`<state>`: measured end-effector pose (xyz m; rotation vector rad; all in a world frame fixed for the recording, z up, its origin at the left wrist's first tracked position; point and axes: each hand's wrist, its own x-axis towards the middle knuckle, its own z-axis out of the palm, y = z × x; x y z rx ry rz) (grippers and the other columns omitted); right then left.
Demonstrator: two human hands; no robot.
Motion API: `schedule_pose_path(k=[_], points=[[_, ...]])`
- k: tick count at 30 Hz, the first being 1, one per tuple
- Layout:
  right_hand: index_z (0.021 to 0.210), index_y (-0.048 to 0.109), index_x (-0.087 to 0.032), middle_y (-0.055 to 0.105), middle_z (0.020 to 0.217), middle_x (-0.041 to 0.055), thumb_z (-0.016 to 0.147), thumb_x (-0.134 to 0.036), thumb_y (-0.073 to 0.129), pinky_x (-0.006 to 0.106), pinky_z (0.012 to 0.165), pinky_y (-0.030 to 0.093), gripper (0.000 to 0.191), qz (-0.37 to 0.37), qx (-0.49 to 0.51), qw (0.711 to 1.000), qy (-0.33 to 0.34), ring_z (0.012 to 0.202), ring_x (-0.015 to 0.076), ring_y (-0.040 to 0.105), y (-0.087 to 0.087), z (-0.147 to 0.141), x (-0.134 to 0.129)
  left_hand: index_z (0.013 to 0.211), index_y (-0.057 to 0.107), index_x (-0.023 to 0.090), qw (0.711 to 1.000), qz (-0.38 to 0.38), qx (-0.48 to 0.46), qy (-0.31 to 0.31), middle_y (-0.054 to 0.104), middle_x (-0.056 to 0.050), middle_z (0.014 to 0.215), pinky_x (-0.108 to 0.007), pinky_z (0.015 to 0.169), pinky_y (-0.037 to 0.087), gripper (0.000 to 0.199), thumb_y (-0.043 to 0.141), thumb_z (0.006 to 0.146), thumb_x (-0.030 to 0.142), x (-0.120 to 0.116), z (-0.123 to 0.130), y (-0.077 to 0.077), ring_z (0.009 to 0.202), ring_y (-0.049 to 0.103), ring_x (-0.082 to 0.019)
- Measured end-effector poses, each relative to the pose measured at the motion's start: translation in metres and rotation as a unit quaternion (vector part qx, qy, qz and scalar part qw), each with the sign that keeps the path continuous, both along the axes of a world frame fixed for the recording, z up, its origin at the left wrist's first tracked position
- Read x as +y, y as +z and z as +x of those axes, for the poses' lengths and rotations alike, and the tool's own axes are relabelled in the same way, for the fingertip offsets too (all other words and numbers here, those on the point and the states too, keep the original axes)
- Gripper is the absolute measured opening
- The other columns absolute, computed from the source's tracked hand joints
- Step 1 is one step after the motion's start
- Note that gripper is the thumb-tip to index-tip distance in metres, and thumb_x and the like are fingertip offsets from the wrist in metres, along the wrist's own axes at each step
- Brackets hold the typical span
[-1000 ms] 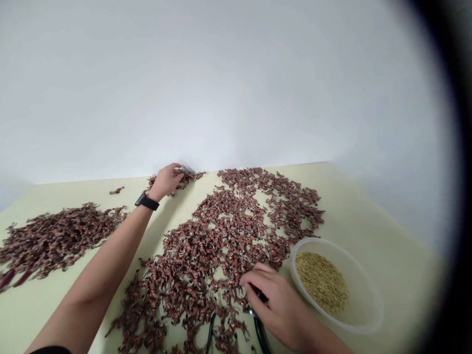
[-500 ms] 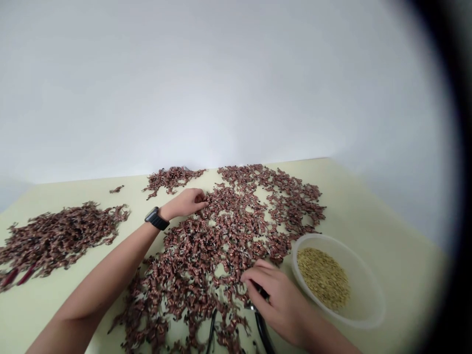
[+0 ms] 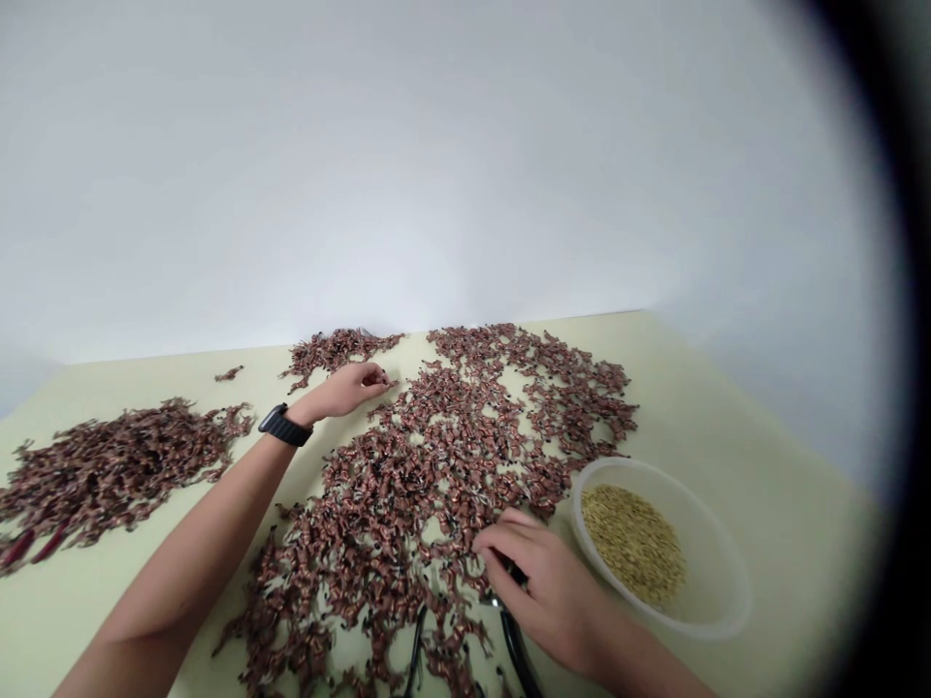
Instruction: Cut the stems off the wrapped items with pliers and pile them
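My left hand, wearing a black watch, is closed in a pinch on a small brown animal figurine at the far left edge of the big central pile. The figurines look like horses, reddish brown with black parts. At the near right side of that pile is my right hand, fingers curled and thumb close to the index finger. Whatever it holds, if anything, is hidden, though something dark shows in the palm. Just under it lies a tool with black handles, partly covered by the hand.
On the right stands a translucent white bowl with small yellow pieces. Another figurine heap lies at the left, with dark red handles at its near edge. A smaller heap sits at the back, and a lone figurine lies left of it.
My left hand has drawn back to the left from the central pile, a figurine now showing at its fingertips. My right hand stays nearly where it was.
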<state>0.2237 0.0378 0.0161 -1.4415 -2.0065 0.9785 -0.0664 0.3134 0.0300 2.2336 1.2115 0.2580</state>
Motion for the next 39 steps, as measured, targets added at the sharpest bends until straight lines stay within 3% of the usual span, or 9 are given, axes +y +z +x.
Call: schedule_pose_path(k=[10,15,18,23,26,29,32,35,39], points=[[0.091,0.066,-0.021,0.061,0.086,0.0054,0.105,-0.023,0.045,0.034,0.078,0.047,0.025,0.003,0.001,1.000,0.001,0.087,0.0206,0.058,0.000,0.001,-0.001,0.099,0.074,0.020,0.955,-0.180,-0.217,0.091,0.072,-0.011,0.104,-0.038,0.083,0.055,0.039,0.068,0.087,0.057,0.020,-0.019,0.003,0.088,0.066,-0.021],[0.090,0.065,-0.021,0.060,0.085,0.0052,0.104,-0.023,0.045,0.034,0.078,0.047,0.025,0.001,0.001,1.000,0.006,0.087,0.0206,0.058,-0.003,0.001,-0.001,0.102,0.069,0.019,0.968,0.056,-0.136,0.204,0.072,-0.011,0.091,-0.039,0.072,0.049,0.037,0.062,0.091,0.053,0.058,-0.015,-0.004,0.075,0.062,-0.023],[0.091,0.066,-0.021,0.061,0.086,0.0052,0.104,-0.022,0.046,0.034,0.078,0.046,0.024,0.002,0.002,1.000,0.004,0.087,0.0207,0.058,-0.003,0.001,0.000,0.110,0.065,0.018,0.957,0.219,-0.057,0.184,0.071,-0.015,0.103,-0.046,0.091,0.046,0.029,0.061,0.092,0.042,0.071,-0.008,-0.010,0.099,0.061,-0.032],[0.088,0.065,-0.022,0.062,0.083,0.0043,0.103,-0.020,0.048,0.032,0.077,0.047,0.022,0.020,0.005,1.000,0.005,0.086,0.0208,0.058,0.000,0.001,0.000,0.126,0.061,0.021,0.939,0.288,-0.011,0.186,0.059,-0.020,0.137,-0.062,0.107,0.028,0.038,0.062,0.091,0.037,0.059,0.003,-0.016,0.132,0.040,-0.043],[0.088,0.066,-0.022,0.063,0.082,0.0041,0.102,-0.019,0.050,0.032,0.077,0.047,0.022,0.032,0.006,0.999,0.006,0.085,0.0208,0.058,0.002,0.001,0.000,0.129,0.062,0.025,0.951,0.275,-0.022,0.140,0.057,-0.015,0.142,-0.062,0.108,0.028,0.041,0.064,0.091,0.040,0.039,0.004,-0.010,0.134,0.039,-0.043],[0.090,0.067,-0.022,0.063,0.083,0.0044,0.103,-0.020,0.050,0.031,0.077,0.047,0.021,0.033,0.007,0.999,0.004,0.085,0.0207,0.058,0.002,0.002,0.000,0.109,0.071,0.025,0.994,0.109,0.003,0.008,0.070,-0.010,0.111,-0.047,0.092,0.044,0.034,0.065,0.090,0.051,0.021,-0.003,-0.001,0.104,0.060,-0.032],[0.092,0.067,-0.022,0.062,0.083,0.0050,0.103,-0.020,0.049,0.032,0.075,0.047,0.021,0.025,0.008,1.000,0.005,0.085,0.0207,0.058,0.001,0.002,0.000,0.107,0.073,0.024,0.997,-0.014,0.040,-0.071,0.072,-0.008,0.103,-0.036,0.075,0.047,0.041,0.074,0.081,0.056,0.006,-0.011,0.003,0.088,0.064,-0.025],[0.092,0.066,-0.021,0.061,0.084,0.0051,0.104,-0.021,0.047,0.033,0.076,0.045,0.022,0.005,0.000,1.000,0.009,0.086,0.0206,0.057,-0.001,0.002,0.000,0.122,0.068,0.025,0.994,-0.034,0.040,-0.095,0.071,-0.008,0.107,-0.033,0.073,0.046,0.049,0.077,0.080,0.050,-0.006,-0.014,0.002,0.088,0.064,-0.023],[0.092,0.066,-0.020,0.059,0.084,0.0051,0.105,-0.023,0.044,0.034,0.077,0.044,0.025,-0.009,-0.007,1.000,0.013,0.087,0.0208,0.056,-0.002,0.002,0.000,0.117,0.066,0.024,0.991,-0.031,0.034,-0.125,0.069,-0.006,0.104,-0.033,0.075,0.046,0.029,0.064,0.091,0.037,-0.016,-0.010,-0.001,0.086,0.063,-0.021]])
